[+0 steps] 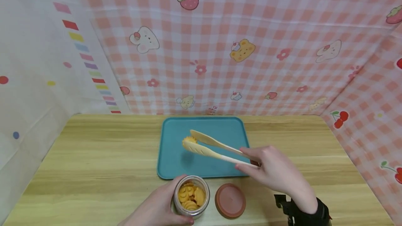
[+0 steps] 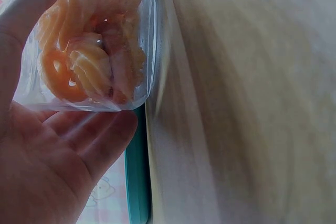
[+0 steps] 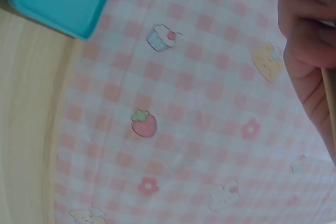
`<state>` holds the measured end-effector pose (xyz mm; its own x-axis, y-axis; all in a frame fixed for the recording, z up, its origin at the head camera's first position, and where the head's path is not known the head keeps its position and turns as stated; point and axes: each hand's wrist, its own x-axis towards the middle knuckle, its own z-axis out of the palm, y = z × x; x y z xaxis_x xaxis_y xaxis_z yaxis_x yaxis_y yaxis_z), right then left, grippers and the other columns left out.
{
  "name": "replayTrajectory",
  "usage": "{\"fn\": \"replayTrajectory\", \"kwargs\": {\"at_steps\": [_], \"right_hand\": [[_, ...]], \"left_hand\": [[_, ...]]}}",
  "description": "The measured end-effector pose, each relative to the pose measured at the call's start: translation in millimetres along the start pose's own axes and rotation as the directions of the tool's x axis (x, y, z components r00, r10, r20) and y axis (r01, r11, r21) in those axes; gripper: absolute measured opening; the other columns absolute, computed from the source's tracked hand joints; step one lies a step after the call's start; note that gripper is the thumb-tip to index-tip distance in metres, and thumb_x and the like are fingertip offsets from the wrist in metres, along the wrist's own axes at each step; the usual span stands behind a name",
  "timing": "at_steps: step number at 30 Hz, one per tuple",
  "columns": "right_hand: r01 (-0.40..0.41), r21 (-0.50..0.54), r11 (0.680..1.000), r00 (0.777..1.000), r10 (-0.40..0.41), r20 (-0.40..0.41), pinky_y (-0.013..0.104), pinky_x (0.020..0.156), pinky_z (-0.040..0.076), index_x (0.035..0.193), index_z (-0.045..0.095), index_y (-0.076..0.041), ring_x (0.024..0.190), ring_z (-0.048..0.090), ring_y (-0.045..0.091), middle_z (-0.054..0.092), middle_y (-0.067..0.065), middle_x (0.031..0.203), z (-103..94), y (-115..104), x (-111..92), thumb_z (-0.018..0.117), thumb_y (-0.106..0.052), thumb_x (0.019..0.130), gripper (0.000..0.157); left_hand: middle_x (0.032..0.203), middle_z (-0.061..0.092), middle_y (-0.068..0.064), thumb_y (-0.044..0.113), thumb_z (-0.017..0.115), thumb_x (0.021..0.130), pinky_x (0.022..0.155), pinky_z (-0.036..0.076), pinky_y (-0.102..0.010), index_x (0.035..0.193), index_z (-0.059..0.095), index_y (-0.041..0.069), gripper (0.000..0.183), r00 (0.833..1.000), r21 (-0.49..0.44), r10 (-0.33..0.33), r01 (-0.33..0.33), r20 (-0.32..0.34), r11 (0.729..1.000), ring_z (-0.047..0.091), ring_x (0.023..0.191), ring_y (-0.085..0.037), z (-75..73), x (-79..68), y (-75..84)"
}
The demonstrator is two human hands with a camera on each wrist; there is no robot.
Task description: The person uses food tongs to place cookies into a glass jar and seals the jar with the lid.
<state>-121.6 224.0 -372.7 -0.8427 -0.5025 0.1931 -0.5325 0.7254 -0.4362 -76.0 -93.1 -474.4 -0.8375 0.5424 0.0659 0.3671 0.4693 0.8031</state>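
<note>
My left hand (image 1: pixel 160 203) grips a clear jar (image 1: pixel 205 198) by its side, fingers and thumb around it. Inside the jar lie several yellow cookies (image 2: pixel 89 66), piped in swirls. My right hand (image 1: pixel 271 166) holds a pair of pale tongs (image 1: pixel 216 154). Between the tongs' tips is one cookie (image 1: pixel 189 139), above the blue tray (image 1: pixel 168 165), with a shadow below it on the tray. In the right wrist view only part of the right hand (image 3: pixel 310 51) and a sliver of the tongs show.
A reddish-brown round lid (image 1: pixel 230 201) lies on the wooden table (image 1: pixel 103 163), right of the jar and in front of the tray. Behind the table hangs a pink checked cloth (image 1: pixel 213 76). A white cloth (image 1: pixel 34 114) hangs at the left. A black strap (image 1: pixel 309 210) circles the right wrist.
</note>
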Motion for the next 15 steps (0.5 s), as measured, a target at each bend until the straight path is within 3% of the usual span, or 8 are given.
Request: {"fn": "replayTrajectory", "kwargs": {"at_steps": [7,15], "right_hand": [[0.086,-0.038,0.996,0.995,-0.088,-0.057,0.013,0.042,0.026,0.113,0.072,-0.02,0.048,0.029,-0.007,0.036,-0.023,0.058,-11.5,-5,-16,0.066,-0.045,0.087,0.037],[0.13,-0.079,0.988,0.99,-0.134,-0.042,0.009,0.047,0.019,0.112,0.071,-0.026,0.053,0.02,-0.008,0.027,-0.023,0.061,-18.7,-10,-26,0.067,-0.045,0.086,0.032]], "left_hand": [[0.124,0.054,0.018,0.052,0.083,0.063,0.095,0.044,-0.036,0.138,0.041,0.034,0.088,1.0,-0.001,0.01,-0.01,0.004,1.0,0.053,0.109,-0.005,-0.4,0.5,1.1],[0.126,0.055,0.017,0.049,0.084,0.063,0.096,0.044,-0.034,0.138,0.041,0.035,0.087,0.998,0.002,0.051,-0.051,-0.026,0.999,0.053,0.111,-0.004,0.6,-0.4,1.8]]}}
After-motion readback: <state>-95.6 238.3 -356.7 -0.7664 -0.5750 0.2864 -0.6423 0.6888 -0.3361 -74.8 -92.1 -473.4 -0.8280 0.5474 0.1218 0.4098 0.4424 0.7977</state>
